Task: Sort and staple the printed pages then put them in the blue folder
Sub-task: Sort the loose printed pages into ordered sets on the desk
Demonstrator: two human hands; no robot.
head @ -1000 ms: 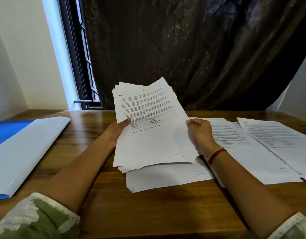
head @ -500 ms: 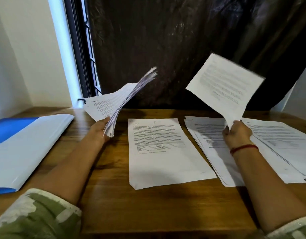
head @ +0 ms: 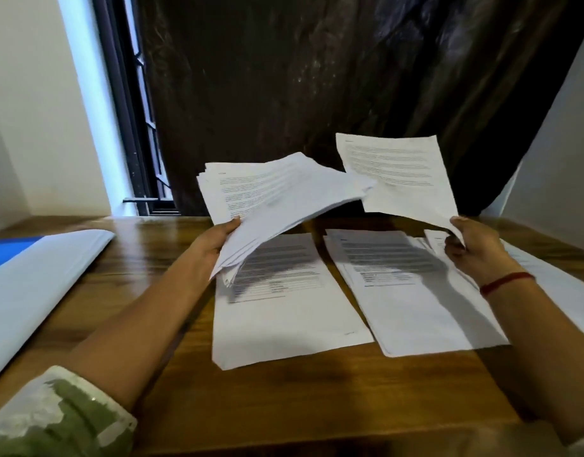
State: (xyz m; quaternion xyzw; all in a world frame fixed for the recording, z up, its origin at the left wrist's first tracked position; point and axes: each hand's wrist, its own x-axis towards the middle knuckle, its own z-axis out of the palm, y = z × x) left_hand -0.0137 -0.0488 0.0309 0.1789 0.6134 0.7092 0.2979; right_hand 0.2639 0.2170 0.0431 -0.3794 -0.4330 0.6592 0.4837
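My left hand (head: 214, 240) grips a thick stack of printed pages (head: 277, 199) by its lower left corner and holds it above the table. My right hand (head: 475, 249) pinches a single printed sheet (head: 399, 176) by its lower right corner, raised over the right side. Flat on the wooden table (head: 284, 404) lie three sets of pages: a middle pile (head: 284, 324), a right pile (head: 415, 308), and a far-right pile (head: 554, 291) partly hidden by my right arm. The blue folder (head: 7, 255) lies open at the left with a white sheet (head: 36, 291) on it.
A dark curtain (head: 317, 94) hangs behind the table. A window frame (head: 132, 127) stands at the back left. Bare wood shows between the folder and the middle pile and along the near edge.
The stack in my left hand has swung right and flattened over the middle pile. My right hand has lowered its single sheet a little over the right piles.
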